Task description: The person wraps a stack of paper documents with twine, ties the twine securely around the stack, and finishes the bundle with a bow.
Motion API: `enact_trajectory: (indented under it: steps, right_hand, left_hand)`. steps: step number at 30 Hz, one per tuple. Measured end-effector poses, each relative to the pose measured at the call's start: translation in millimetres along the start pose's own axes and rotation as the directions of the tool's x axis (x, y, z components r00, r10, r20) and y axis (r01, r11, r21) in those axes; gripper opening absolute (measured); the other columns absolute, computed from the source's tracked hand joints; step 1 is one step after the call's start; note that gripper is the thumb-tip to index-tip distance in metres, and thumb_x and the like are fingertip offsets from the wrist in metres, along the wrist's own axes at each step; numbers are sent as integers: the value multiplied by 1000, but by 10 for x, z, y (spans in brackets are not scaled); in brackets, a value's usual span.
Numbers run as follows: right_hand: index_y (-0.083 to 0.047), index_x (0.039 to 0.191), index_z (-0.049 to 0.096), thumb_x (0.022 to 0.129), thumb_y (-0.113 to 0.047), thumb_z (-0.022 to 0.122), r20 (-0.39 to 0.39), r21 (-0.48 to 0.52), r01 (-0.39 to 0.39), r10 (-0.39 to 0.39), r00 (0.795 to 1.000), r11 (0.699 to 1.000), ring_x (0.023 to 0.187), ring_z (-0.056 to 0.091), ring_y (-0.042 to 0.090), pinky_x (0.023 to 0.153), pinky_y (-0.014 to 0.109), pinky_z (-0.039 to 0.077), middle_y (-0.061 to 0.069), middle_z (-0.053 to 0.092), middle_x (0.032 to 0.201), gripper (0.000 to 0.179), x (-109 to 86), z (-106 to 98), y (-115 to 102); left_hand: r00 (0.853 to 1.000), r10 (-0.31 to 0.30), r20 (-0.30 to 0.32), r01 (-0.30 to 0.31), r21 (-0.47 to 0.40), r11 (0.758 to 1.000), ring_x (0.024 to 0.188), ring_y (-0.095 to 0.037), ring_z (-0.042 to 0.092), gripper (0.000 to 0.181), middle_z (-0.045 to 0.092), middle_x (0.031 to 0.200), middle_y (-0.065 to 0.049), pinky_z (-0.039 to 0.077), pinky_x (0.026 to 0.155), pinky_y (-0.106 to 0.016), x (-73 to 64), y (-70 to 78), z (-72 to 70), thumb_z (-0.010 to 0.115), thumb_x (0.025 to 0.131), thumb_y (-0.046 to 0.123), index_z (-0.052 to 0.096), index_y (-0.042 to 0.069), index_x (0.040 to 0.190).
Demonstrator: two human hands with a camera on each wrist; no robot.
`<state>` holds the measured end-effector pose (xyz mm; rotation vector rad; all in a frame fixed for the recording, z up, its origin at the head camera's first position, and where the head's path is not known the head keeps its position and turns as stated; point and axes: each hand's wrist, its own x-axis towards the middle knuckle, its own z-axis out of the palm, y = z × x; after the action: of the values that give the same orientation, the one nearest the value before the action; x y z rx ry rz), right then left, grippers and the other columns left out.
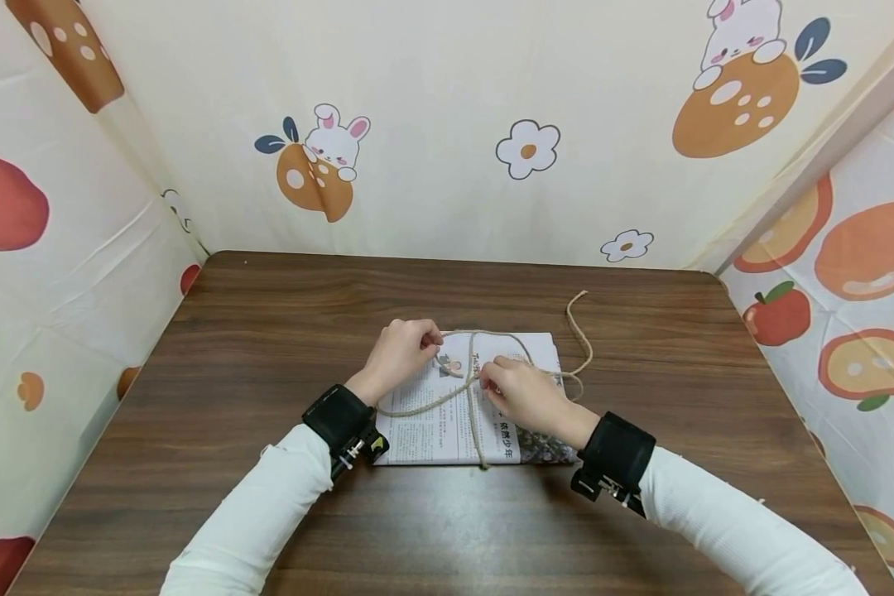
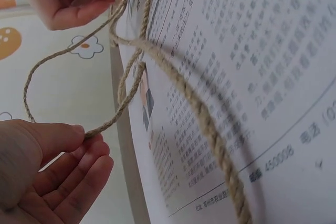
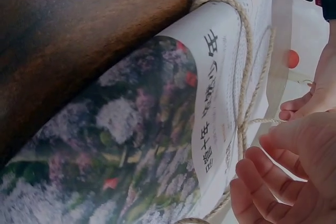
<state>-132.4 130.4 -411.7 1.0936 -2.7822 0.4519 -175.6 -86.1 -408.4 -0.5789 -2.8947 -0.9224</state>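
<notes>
A flat rectangular package wrapped in newspaper (image 1: 425, 443) lies on the table, with twine (image 1: 473, 422) running across it both ways and crossing near the middle. Over its far left part, my left hand (image 1: 401, 354) pinches a raised loop of twine between thumb and forefinger, as the left wrist view shows at the twine (image 2: 105, 125). My right hand (image 1: 525, 393) is above the package, right of the crossing, its thumb and fingers curled at the twine. In the right wrist view its fingertips (image 3: 268, 142) are close to the crossing; the exact grip is partly hidden.
A loose end of twine (image 1: 579, 331) trails off the package onto the brown wooden table (image 1: 283, 314) at the far right. Patterned curtains (image 1: 432, 165) stand behind the table and along both sides. Each wrist wears a black strap with a camera (image 1: 617, 451).
</notes>
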Motion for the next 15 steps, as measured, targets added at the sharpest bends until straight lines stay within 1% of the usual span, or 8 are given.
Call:
enact_trajectory:
  steps: [5,9,12,15]
  right_hand:
    - [-12,82,61,82,-9,64,18,-1,-32,32,999,999,63,51,8,55,23,42,-3,54,74,5,-9,15,5]
    - [-11,82,60,82,-9,65,16,-1,-46,46,999,999,62,49,9,55,23,41,-2,53,73,5,-16,26,6]
    - [-9,83,60,81,-8,66,5,0,-45,45,999,999,62,50,10,55,24,41,-1,54,73,6,-21,37,4]
    - [-7,86,61,80,-8,67,1,-4,-55,55,998,998,63,53,12,55,25,43,1,55,75,8,-23,34,1]
  left_hand:
    - [1000,-1,7,1,5,1000,67,-11,56,7,66,78,-2,46,64,-26,-6,23,32,63,83,6,67,11,85]
    - [1000,18,1,-18,-2,1000,65,-10,55,8,66,76,-2,45,62,-25,-1,28,73,63,82,4,68,11,83]
    - [999,38,-4,-38,-11,999,64,-9,55,10,65,74,-1,45,61,-24,2,28,106,63,81,2,68,11,81]
    - [999,40,2,-40,-11,999,64,-9,56,11,65,74,-1,45,61,-25,2,40,124,63,81,2,68,11,80]
